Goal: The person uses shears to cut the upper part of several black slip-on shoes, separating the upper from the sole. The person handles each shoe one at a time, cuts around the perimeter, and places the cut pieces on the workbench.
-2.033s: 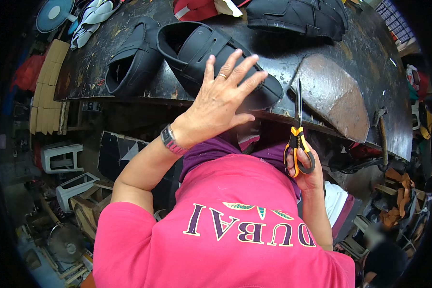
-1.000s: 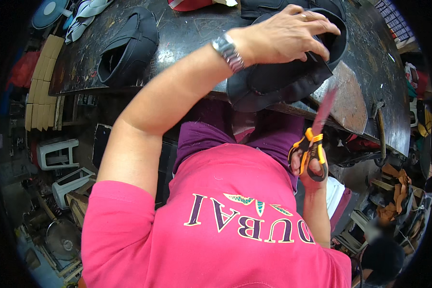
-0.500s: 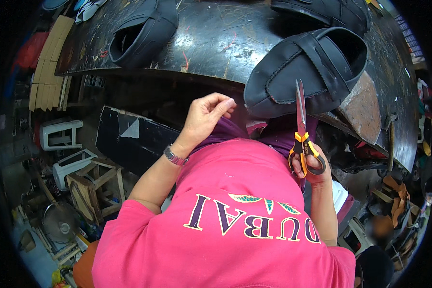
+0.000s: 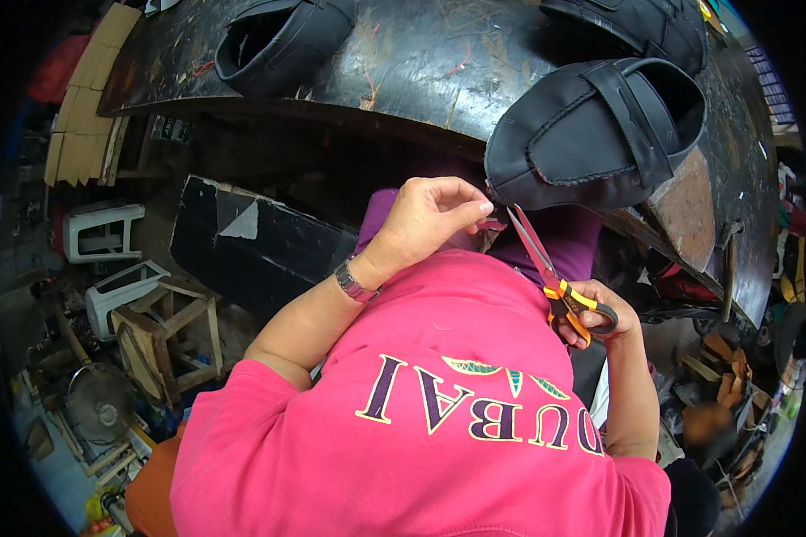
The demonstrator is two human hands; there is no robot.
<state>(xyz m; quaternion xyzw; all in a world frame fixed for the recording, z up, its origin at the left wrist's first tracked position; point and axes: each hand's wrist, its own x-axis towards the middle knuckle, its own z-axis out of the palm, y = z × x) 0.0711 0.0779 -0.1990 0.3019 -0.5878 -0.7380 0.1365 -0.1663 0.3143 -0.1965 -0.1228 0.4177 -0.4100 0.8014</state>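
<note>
One black shoe (image 4: 573, 148) at the near right of a dark bench (image 4: 421, 80), with scissors (image 4: 557, 290) in the right hand (image 4: 605, 313).
The shoe's toe points left and near, jutting past the bench's near edge. Just beside that toe is the left hand (image 4: 428, 219), its grip a narrow pinch of thumb and forefinger; whether anything sits between them I cannot tell. The right hand's grip is closed around the scissors' yellow-and-black handles, the blades aimed left and far, their tips near the left hand. A brown board (image 4: 682, 210) lies at the shoe's right; a second shoe (image 4: 640, 25) stands far right, a third shoe (image 4: 282, 49) at left.
</note>
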